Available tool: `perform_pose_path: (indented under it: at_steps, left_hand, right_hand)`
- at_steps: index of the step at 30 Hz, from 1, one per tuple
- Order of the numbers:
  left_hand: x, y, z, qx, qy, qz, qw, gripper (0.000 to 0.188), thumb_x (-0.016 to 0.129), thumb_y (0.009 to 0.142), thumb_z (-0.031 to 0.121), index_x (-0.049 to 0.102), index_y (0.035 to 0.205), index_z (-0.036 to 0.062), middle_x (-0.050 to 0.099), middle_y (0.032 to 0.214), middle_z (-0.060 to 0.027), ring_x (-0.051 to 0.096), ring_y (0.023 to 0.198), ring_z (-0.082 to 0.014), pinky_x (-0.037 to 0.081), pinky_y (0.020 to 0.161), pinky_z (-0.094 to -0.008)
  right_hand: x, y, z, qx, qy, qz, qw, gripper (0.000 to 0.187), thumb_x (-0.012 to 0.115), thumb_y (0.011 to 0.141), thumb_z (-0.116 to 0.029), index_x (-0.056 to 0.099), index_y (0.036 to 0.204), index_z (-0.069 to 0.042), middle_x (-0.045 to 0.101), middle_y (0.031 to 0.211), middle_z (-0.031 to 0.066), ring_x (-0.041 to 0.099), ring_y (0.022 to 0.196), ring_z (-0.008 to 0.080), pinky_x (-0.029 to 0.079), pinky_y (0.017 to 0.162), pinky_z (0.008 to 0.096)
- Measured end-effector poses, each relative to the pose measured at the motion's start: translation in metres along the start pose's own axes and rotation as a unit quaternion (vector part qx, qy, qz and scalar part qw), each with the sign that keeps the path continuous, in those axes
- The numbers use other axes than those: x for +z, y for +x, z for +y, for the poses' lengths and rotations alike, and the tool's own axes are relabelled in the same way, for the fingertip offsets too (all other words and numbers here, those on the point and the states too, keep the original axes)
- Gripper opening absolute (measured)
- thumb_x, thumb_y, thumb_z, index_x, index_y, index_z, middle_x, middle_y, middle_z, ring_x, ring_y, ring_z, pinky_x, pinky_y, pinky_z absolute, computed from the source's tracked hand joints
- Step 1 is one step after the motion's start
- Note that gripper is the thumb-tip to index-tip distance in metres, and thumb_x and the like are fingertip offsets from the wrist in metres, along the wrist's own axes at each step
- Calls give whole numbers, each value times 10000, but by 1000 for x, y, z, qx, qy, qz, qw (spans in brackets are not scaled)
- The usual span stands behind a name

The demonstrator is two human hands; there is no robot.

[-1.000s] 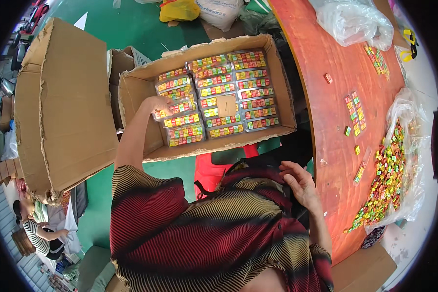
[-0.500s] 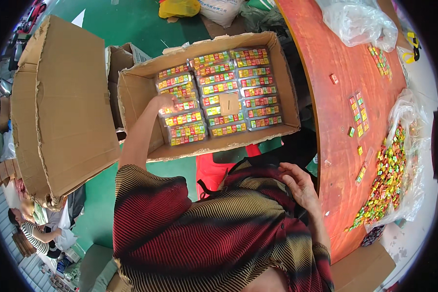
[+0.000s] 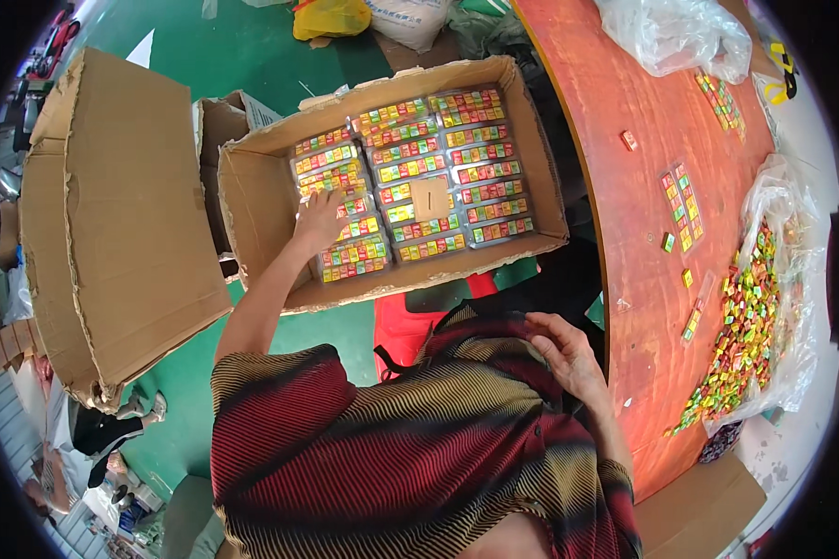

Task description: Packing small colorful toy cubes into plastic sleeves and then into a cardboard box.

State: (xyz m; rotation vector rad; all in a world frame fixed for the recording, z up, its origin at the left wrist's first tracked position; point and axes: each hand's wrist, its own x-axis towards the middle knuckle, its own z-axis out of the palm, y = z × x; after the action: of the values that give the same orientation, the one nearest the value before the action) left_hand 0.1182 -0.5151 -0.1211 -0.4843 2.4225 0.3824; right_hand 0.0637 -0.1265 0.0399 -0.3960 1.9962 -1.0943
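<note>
An open cardboard box (image 3: 268, 191) holds columns of clear packs filled with small red, yellow and green wrapped cubes (image 3: 423, 170). Inside its left part, my left hand (image 3: 321, 222) rests on the left column of packs, fingers apart and reaching over them; it grips nothing that I can see. A small square of brown cardboard (image 3: 430, 198) lies on the middle column. My right hand (image 3: 569, 358) is held in front of my striped shirt, by the near edge of the red-brown table (image 3: 625, 373). Its fingers are loosely bent, the thumb apart, with nothing in them.
Loose wrapped cubes (image 3: 741, 321) are heaped on the table beside crumpled clear plastic (image 3: 797, 317). A partly filled clear tray (image 3: 683, 207) lies near them. A large cardboard box (image 3: 140, 214) stands at left, a red stool (image 3: 399, 334) below. Another person (image 3: 112, 433) is at lower left.
My left hand has come slightly nearer along the left column, and its fingers now show spread on the packs. My right hand has barely moved. The person at lower left has changed posture.
</note>
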Motion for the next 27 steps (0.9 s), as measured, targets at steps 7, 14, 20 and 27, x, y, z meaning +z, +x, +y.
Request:
perform_pose_path:
  at_steps: [7,14,20,27]
  left_hand:
    - [19,2,-7,-23,51,60,997,607,428,853,388,216,1324,70,278,1319,-180,227,1245,-350,265,962,-508]
    - [22,8,-8,19,26,97,995,671,421,821,489,220,1326,95,365,1254,-195,349,1170,-323,277,949,-502]
    - [43,12,-38,45,90,199,975,639,442,831,432,235,1325,84,355,1266,-198,352,1162,-320,236,966,-498]
    - [-27,1,26,99,-23,467,878,400,515,815,127,413,1183,7,494,1076,-196,465,993,-335,362,854,-388]
  right_hand:
    - [2,-1,-4,-12,6,3,1000,252,530,824,-39,509,1070,12,570,877,69,550,828,118,444,735,234]
    - [-3,-5,2,-74,-17,24,997,253,514,833,-57,509,1083,-17,563,909,89,561,851,165,457,735,270]
    - [-51,-10,0,-89,-43,217,971,201,533,813,-51,546,1011,-18,588,864,99,580,778,171,460,694,266]
    - [-171,45,51,-136,-354,520,765,182,542,759,-99,567,933,-50,562,876,130,536,779,324,434,667,415]
